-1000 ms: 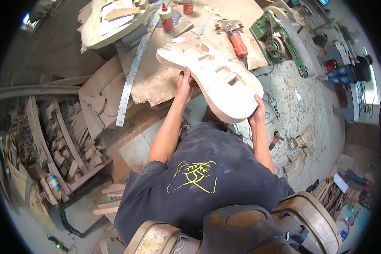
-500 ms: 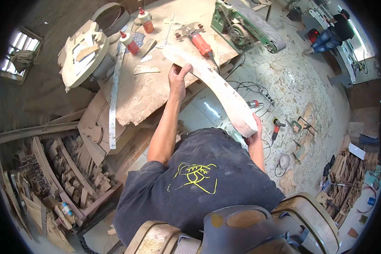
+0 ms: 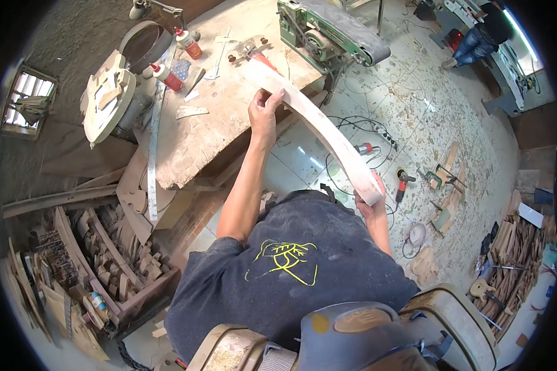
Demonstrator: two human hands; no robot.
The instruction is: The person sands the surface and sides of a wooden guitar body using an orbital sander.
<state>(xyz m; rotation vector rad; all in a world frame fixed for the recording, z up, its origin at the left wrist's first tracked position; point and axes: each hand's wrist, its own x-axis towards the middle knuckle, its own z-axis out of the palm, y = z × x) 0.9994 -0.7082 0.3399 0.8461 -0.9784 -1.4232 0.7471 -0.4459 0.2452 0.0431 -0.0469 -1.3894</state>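
Observation:
A long, pale, gently curved wooden strip (image 3: 329,135) slants across in front of me, its far end over the workbench. My left hand (image 3: 264,116) grips it near that far end, thumb on the upper edge. At the near end on the right, my right hand (image 3: 374,204) is wrapped round the strip, with most fingers hidden behind it. Beyond the far end lies a red power tool (image 3: 263,60) on the workbench, partly covered by the strip.
The dusty workbench (image 3: 192,148) carries two red-labelled glue bottles (image 3: 166,78), wood scraps and a green belt sander (image 3: 322,40). Cables and a red grinder (image 3: 402,183) lie on the littered floor at right. An offcut bin (image 3: 114,297) stands at lower left. Another person (image 3: 486,37) is far right.
The strip has turned slightly in my hands, so its broad face looks narrower and its near end sits a little lower. My view has shifted, moving the bench leftward in the picture.

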